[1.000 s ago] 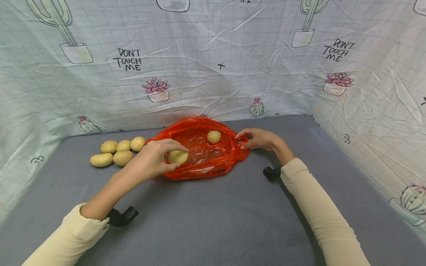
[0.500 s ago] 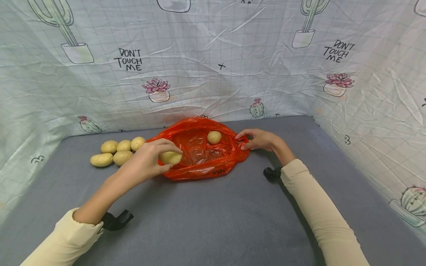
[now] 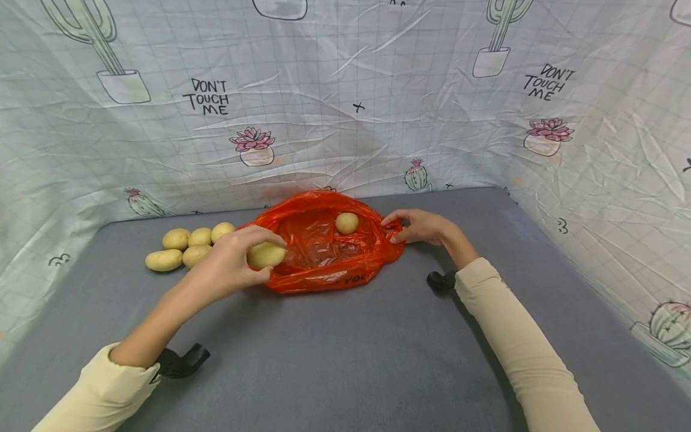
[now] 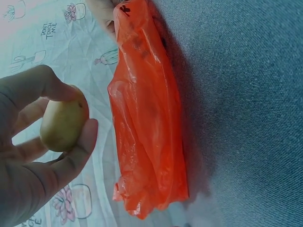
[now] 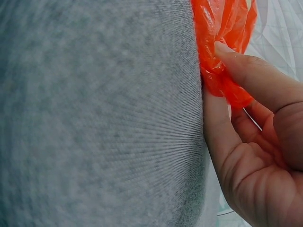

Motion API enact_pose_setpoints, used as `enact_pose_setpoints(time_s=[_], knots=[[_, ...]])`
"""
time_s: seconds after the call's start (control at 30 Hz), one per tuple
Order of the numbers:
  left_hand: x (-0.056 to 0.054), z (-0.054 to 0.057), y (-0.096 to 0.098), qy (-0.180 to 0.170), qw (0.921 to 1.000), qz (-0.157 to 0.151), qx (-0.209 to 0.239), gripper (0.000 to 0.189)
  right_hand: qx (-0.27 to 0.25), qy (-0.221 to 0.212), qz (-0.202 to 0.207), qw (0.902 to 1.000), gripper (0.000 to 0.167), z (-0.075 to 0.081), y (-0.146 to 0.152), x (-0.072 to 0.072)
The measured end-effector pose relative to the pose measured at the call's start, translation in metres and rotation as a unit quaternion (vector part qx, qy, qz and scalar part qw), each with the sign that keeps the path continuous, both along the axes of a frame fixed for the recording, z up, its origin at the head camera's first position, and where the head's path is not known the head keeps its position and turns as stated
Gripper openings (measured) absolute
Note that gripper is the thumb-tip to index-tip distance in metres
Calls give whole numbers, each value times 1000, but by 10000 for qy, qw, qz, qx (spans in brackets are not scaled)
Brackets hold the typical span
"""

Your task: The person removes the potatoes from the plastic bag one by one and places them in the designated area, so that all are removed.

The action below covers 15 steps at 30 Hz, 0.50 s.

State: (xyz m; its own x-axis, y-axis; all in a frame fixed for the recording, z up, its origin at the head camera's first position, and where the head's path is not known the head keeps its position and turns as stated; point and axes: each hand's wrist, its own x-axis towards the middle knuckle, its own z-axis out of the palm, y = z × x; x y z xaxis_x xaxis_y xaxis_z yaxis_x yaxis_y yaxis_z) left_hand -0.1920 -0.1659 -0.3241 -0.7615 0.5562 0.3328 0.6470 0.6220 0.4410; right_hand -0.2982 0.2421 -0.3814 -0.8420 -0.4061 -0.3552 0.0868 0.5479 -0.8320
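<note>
My left hand (image 3: 229, 258) grips a potato (image 3: 266, 255) between thumb and fingers, above the left end of a red plastic bag (image 3: 318, 282). In the left wrist view that potato (image 4: 65, 120) is clear of the bag (image 4: 147, 104). The bag lies on the table with its mouth spread wide, and a single potato (image 3: 346, 223) shows inside near the back. At the bag's right end, my right hand (image 3: 423, 228) pinches the gathered plastic. The right wrist view has the bunched bag edge (image 5: 220, 71) between thumb and finger of the right hand (image 5: 260, 142).
Several loose potatoes (image 3: 164, 260) lie in a cluster on the grey table (image 3: 345, 360), left of the bag. Behind the bag and along the sides hangs a cactus-printed cloth (image 3: 324, 120). Black straps (image 3: 183, 361) are on both wrists.
My left hand has drawn back to the left with the potato, from over the bag's opening toward its left rim. The right hand and the bag stay about where they were.
</note>
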Motion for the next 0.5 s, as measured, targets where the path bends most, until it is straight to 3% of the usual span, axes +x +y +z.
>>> enact_pose_setpoints(time_s=[0.3,0.5], knots=[[-2,-2,-3,57,9999,68,-85,39,33,-25,-8,10000,51,0,0,0],[-4,-2,-7,370,9989,181,203,38,31,-48,-40,10000,51,2,-1,1]])
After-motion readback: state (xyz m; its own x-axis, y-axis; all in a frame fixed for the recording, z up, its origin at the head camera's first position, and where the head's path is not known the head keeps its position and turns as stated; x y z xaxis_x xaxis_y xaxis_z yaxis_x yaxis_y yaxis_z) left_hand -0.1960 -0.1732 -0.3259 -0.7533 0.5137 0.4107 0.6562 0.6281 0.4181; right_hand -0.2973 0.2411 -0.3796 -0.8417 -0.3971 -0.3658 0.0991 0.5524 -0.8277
